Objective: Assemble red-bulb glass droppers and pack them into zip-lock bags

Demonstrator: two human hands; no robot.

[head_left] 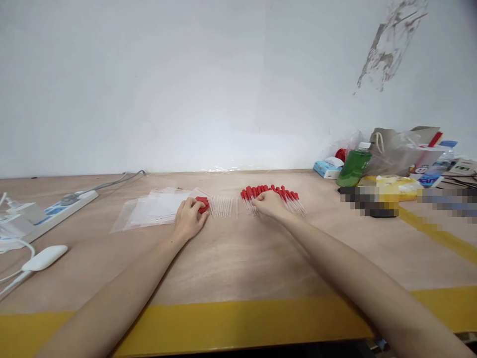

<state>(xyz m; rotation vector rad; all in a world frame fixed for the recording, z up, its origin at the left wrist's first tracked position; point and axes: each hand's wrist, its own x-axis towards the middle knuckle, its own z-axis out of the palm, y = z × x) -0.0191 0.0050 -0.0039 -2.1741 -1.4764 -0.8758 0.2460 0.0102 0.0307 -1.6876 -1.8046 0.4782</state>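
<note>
My left hand (191, 217) curls its fingers over a small cluster of red rubber bulbs (203, 203), at the right edge of clear plastic sheets or bags (151, 209). Just right of it lies a row of thin, pale tubes (222, 206), side by side. My right hand (271, 203) is closed in a pinch over several red-topped droppers (291, 198), spread in a fan with their red ends toward the wall. Its fingertips are on a dropper near the fan's left side; the palm covers the middle ones.
On the left are a white power strip (87, 200) with chargers and a white adapter (47, 257) with cables. At the back right stand a tissue pack (327, 169), a green bottle (354, 166), plastic bags (395, 151) and a water bottle (441, 161). Yellow tape (223, 323) lines the table's front edge.
</note>
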